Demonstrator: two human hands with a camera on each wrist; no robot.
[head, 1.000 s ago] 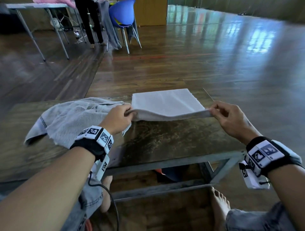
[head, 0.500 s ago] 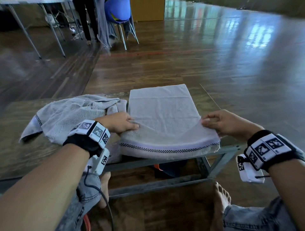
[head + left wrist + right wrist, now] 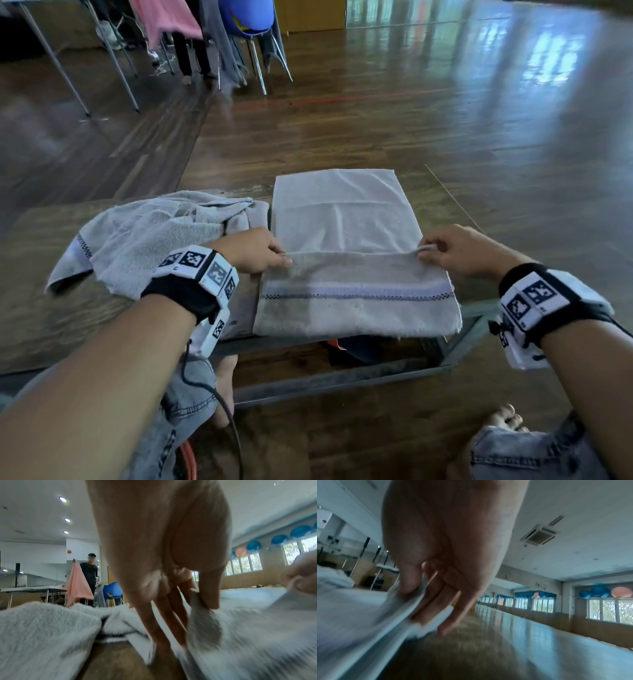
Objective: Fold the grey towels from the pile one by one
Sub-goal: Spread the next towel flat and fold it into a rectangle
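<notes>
Grey towel (image 3: 346, 219) lies flat at centre frame on the low wooden surface (image 3: 68, 329), its near end hanging over the front edge with a dark checked stripe and pale band across it. Left hand (image 3: 255, 251) pinches the towel's left edge at a crosswise fold line; right hand (image 3: 459, 251) pinches the right edge at the same line, a small loop of cloth raised between thumb and fingers. In the left wrist view the thumb and fingers (image 3: 173, 615) are closed on a bunch of towel cloth; in the right wrist view the thumb presses the towel's edge (image 3: 412, 601) against the fingers, picture blurred. Both hands are thus gripping the towel, one per side.

Left of centre, a crumpled pile of grey towels (image 3: 147, 240) sits on the surface, touching or just beside the flat towel's left edge; cannot tell which.

Upper left of the frame: a blue chair (image 3: 246, 17), a pink cloth (image 3: 168, 20) and metal table legs on the shiny wooden floor (image 3: 445, 120). The left wrist view shows a person standing by the pink cloth. Bare feet and denim knees at the bottom of the frame.
</notes>
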